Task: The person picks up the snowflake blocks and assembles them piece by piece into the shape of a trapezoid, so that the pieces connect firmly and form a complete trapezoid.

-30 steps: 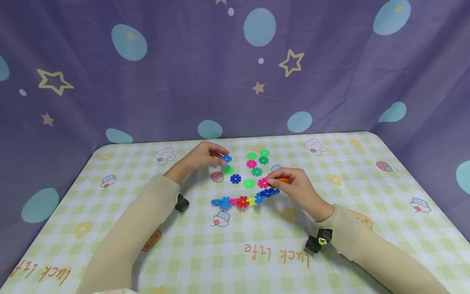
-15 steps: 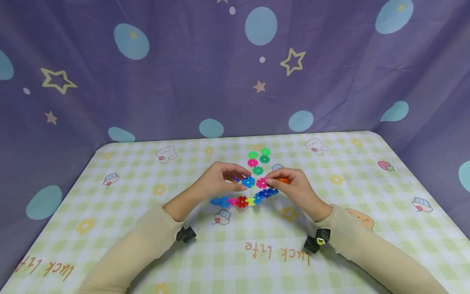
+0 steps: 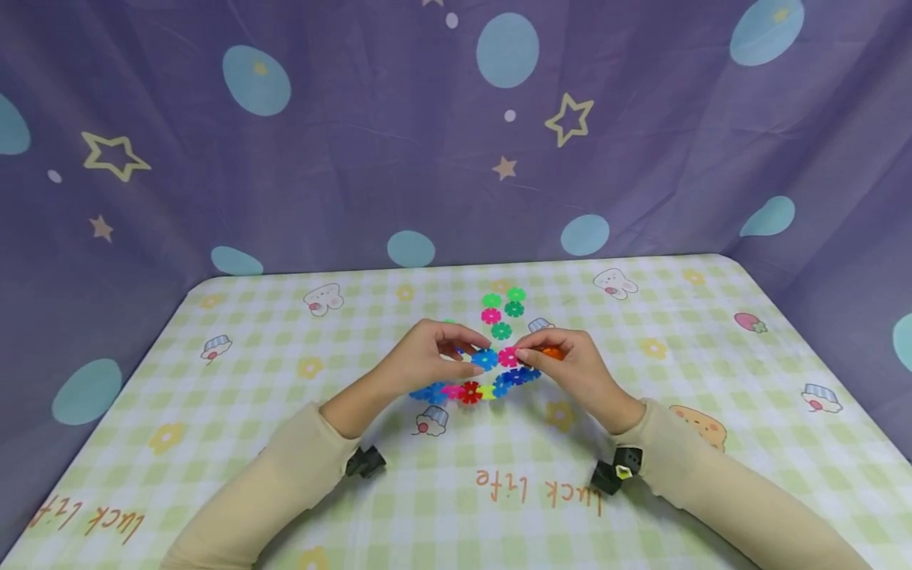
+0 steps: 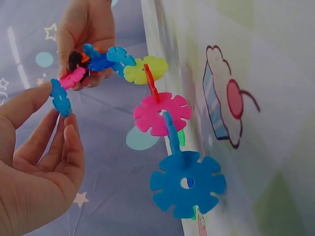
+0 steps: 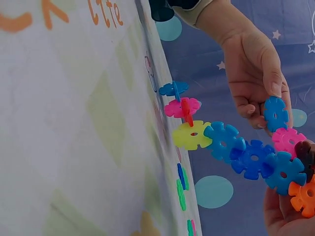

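My left hand (image 3: pixel 426 360) pinches a blue flower-shaped plastic disc (image 3: pixel 485 359) between thumb and fingers. That disc's edge meets a pink disc (image 5: pixel 288 140) on a linked chain; whether their slots are joined I cannot tell. With my right hand (image 3: pixel 575 366) I grip the chain's other end, around an orange disc (image 5: pixel 302 196) and a black disc (image 5: pixel 306 151). From there the chain extends left through blue discs (image 5: pixel 253 160), a yellow disc (image 4: pixel 146 70), a red disc (image 3: pixel 470 393), a pink disc (image 4: pixel 162 114) and a large blue disc (image 4: pixel 188 184).
Loose discs lie on the checked tablecloth (image 3: pixel 285 491) beyond my hands, among them a pink disc (image 3: pixel 491 316), a dark green disc (image 3: pixel 502 331) and a light green disc (image 3: pixel 516 294). A purple curtain (image 3: pixel 356 158) hangs behind the table.
My left hand has moved right and nearer, bringing the blue disc from beside the loose pieces up against the chain's pink disc. My right hand has stayed almost still.
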Demonstrator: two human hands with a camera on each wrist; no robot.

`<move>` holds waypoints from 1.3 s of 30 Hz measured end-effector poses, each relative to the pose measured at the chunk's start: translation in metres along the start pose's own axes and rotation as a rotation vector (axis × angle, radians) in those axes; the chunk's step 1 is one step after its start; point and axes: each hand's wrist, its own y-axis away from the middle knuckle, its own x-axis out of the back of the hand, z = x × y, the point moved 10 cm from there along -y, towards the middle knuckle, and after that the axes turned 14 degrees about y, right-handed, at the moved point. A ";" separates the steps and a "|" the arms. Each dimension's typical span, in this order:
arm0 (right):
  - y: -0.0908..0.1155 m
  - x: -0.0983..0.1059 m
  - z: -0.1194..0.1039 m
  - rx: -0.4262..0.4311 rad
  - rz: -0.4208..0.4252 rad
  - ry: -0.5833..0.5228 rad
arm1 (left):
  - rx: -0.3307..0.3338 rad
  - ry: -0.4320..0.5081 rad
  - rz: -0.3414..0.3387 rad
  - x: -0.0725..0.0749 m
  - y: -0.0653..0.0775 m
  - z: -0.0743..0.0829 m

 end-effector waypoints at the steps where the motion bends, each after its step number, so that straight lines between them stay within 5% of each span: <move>1: 0.000 0.000 0.000 0.002 0.000 0.000 | 0.000 -0.004 0.004 0.000 0.000 0.000; 19: 0.001 0.001 0.000 0.015 0.002 0.025 | 0.054 0.037 0.090 -0.002 -0.001 -0.005; 31: 0.003 -0.003 0.002 -0.013 -0.044 0.044 | 0.126 -0.014 0.050 -0.006 -0.002 -0.020; 39: 0.005 -0.009 -0.001 0.030 -0.078 0.110 | 0.273 0.202 0.099 -0.006 0.002 -0.041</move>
